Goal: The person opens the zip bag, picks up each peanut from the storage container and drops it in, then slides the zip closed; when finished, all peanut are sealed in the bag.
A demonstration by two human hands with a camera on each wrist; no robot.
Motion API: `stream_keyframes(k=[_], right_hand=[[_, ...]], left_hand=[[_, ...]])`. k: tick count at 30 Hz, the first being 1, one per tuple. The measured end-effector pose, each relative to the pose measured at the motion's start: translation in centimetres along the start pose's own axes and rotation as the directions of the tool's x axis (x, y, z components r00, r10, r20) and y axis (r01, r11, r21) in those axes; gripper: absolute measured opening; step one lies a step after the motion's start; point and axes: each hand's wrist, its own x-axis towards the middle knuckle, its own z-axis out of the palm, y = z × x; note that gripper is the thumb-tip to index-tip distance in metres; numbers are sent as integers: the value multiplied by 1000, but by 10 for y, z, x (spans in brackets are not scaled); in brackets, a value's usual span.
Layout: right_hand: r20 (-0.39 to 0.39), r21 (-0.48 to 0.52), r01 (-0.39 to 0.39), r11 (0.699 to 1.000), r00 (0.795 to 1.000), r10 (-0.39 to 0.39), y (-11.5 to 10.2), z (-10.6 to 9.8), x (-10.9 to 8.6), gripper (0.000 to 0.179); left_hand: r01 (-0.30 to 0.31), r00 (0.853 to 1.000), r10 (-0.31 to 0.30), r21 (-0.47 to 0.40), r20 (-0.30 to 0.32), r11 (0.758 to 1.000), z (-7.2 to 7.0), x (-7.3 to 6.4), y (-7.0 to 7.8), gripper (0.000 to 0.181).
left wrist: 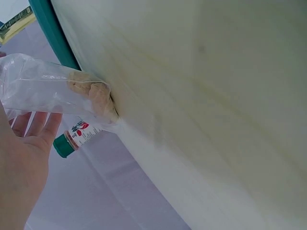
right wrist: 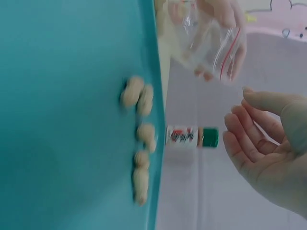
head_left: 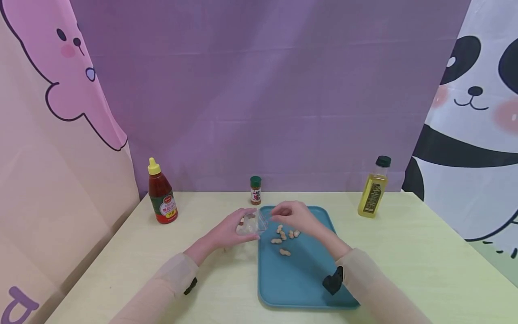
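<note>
My left hand [head_left: 234, 231] grips a clear zip bag [head_left: 252, 224] by the tray's left edge. In the left wrist view, a few peanuts [left wrist: 100, 98] lie at the bottom of the bag. The bag's mouth, with a red zip line in the right wrist view, faces my right hand [head_left: 297, 218]. That hand hovers over the tray's far part, fingers loosely bent, thumb apart from them and nothing between. Several unshelled peanuts [head_left: 285, 252] lie on the blue tray [head_left: 301, 288], mostly toward its far left part.
A red sauce bottle [head_left: 163, 198] with a yellow cap stands at the table's back left. Behind the tray is a small green-capped spice jar [head_left: 256, 191]. An oil bottle [head_left: 373, 193] stands at the back right, and a purple cloth [head_left: 259, 99] hangs behind the table.
</note>
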Motion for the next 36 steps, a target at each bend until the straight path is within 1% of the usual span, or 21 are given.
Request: stream_keyframes(k=[2,10,15,17,20,23,29,32,36], right_hand=[[-1,7,-10,1000,1000,10,7,-4,-2,23],[-16,-2,-26,1000,1000,26,47,-14,-11,24],[21,9,-60,998,998,60,63,-17,-16,30],[42,12,-82,997,996,81,66,-18,-17,31],[62,-10,-119,993,991,120,70,-18,-17,30],[91,-37,-128,991,987,131,72,-18,-18,28],[154,-42,-139,989,978,144,74,-21,-20,29],[162,-62,-142,988,975,150,75,-21,-21,27],[145,-122,-150,981,975,168,76,-20,-20,21]], left_hand=[[11,1000,-11,-2,1,1000,0,0,1,74],[5,1000,-5,12,-3,1000,2,0,0,79],[4,1000,-4,18,-5,1000,2,0,-1,79],[6,1000,-6,15,-5,1000,2,0,-1,79],[12,1000,-12,14,-4,1000,2,0,0,80],[23,1000,-23,15,-6,1000,2,0,0,80],[21,1000,-21,14,-8,1000,2,0,0,79],[20,1000,-19,15,-9,1000,2,1,1,78],[28,1000,-27,14,-5,1000,2,0,1,79]])
